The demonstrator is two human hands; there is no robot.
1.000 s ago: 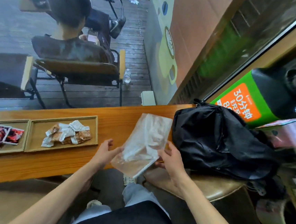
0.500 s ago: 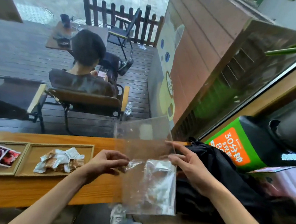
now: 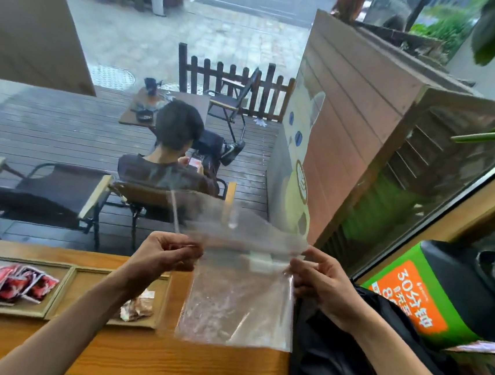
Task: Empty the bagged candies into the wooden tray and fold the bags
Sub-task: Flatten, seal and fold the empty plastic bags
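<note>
A clear plastic bag (image 3: pixel 238 301) hangs in the air above the right end of the wooden counter (image 3: pixel 133 354), held up in front of the window. It looks empty and is see-through, so the counter and the deck outside show through it. Its upper part (the open mouth end, as far as the blur lets one tell) folds or tips away from the viewer, while the lower part hangs straight down.

The left hand (image 3: pixel 161 254) pinches the bag's left edge, fingers curled in tight with the thumb against them. The right hand (image 3: pixel 321 282) pinches the right edge at about the same height, its fingers also curled around the plastic.

Below and to the left, the wooden tray (image 3: pixel 71 273) lies on the counter with two compartments side by side. The left one holds red candy packets (image 3: pixel 10 284); the right one holds brown and white wrapped candies (image 3: pixel 138 308), partly hidden behind the left forearm.

Just right of the bag, a black backpack (image 3: pixel 344 363) sits at the counter's end, and beyond it stands a green and orange sign (image 3: pixel 410 305). Outside the glass, a person (image 3: pixel 173 156) sits on a chair (image 3: pixel 148 199) on the wooden deck, back to the viewer.
</note>
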